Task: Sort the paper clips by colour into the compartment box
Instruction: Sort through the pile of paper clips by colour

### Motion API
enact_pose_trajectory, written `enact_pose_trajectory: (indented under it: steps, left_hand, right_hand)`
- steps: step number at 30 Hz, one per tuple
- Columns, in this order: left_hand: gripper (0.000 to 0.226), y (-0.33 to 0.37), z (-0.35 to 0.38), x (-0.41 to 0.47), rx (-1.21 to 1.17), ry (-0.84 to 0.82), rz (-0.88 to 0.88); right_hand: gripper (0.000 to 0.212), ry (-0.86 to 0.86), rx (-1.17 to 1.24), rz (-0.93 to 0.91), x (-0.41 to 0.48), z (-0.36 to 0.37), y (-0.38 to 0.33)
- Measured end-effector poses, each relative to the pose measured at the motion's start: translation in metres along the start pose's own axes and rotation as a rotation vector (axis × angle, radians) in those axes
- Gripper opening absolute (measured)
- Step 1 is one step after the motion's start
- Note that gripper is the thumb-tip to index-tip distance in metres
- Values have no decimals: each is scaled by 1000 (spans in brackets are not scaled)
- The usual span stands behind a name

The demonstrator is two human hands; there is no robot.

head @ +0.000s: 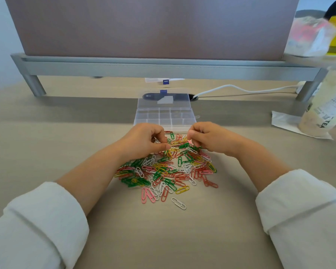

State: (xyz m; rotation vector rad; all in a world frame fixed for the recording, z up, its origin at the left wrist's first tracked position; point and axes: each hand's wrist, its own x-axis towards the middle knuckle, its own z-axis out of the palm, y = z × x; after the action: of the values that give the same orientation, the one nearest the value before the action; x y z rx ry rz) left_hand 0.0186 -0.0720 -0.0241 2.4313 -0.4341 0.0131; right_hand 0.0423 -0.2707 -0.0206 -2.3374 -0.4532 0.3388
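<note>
- Lone white clip nearest me, just off the heap.
- Paper clips heaped loose on the table: green, red, pink, yellow, white, all mixed.
- My left hand and right hand curl down on the heap's far edge. Cannot tell if either pinches a clip.
- Compartment box just beyond my knuckles, lid open.
- Drink cup far right.

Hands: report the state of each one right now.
Left hand: fingers curled, pinching at the paper clips at the pile's far edge.
Right hand: fingers curled, pinching paper clips too; which colour cannot be told.
</note>
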Motion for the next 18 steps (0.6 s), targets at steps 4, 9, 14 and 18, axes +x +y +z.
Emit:
enact_pose_trajectory:
  steps: [4, 9, 14, 18]
  left_hand:
    - [20, 0, 5, 2, -29, 10, -4]
    - [20, 5, 15, 2, -30, -11, 29]
    - [36, 8, 20, 2, -44, 15, 1]
    - [41, 6, 19, 1, -42, 64, 20]
  right_hand:
    - [42, 51, -30, 2, -1, -5, 1]
    - [37, -52, -301, 81, -7, -17, 3]
    - [17, -108, -315, 40, -9, -10, -3]
    - [22, -43, -265, -59, -2, 8, -7]
